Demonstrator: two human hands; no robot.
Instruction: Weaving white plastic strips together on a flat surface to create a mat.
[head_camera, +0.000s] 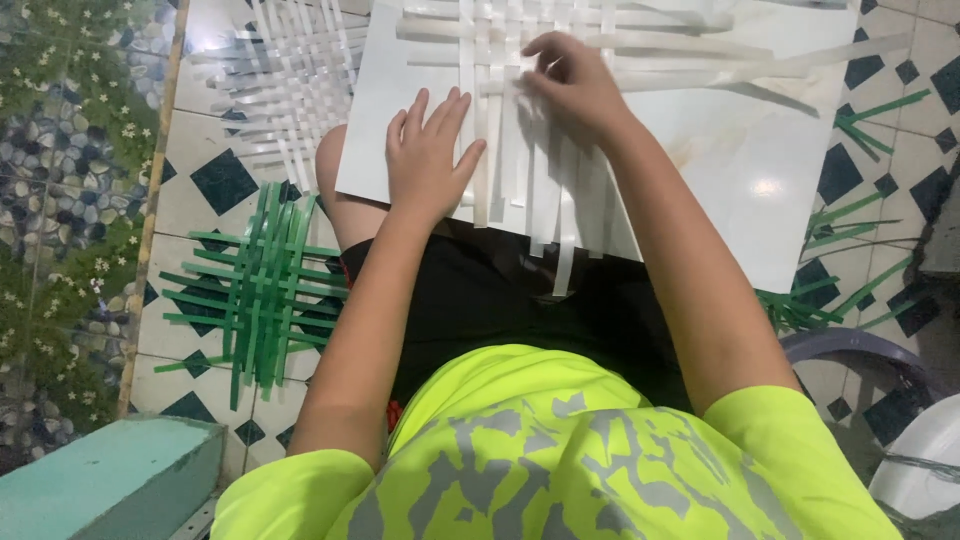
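Pressing down with my left hand (428, 155), I keep its fingers (415, 108) spread open and flat on the white woven strip mat (520, 120), palm over the loose lower ends of the upright strips. My right hand (570, 85) sits further up on the weave, fingers curled and pinched on a white strip (530, 75) near the middle of the mat; whether the strip is fully gripped or only pushed I cannot tell.

The mat lies on a white glossy board (740, 170) that rests across my lap, its near edge over my black shorts (500, 300). One set of strips has its long axis running away from me, their free ends hanging past the board's near edge toward my body. The other set crosses them left to right, with long ends pointing off toward the right edge of the board.

On the tiled floor (215, 215) to my left lies a green woven strip mat (262, 285), its longer strips pointing away from me and shorter ones crossing sideways. Beyond it, beside the board's left edge, lies another white woven piece (290, 90). Loose green strips (850, 260) are scattered on the floor to my right, mostly pointing up and to the right. A greyish basin rim (860, 345) shows at the lower right; its contents are hidden. A teal block (110, 480) sits at the lower left.
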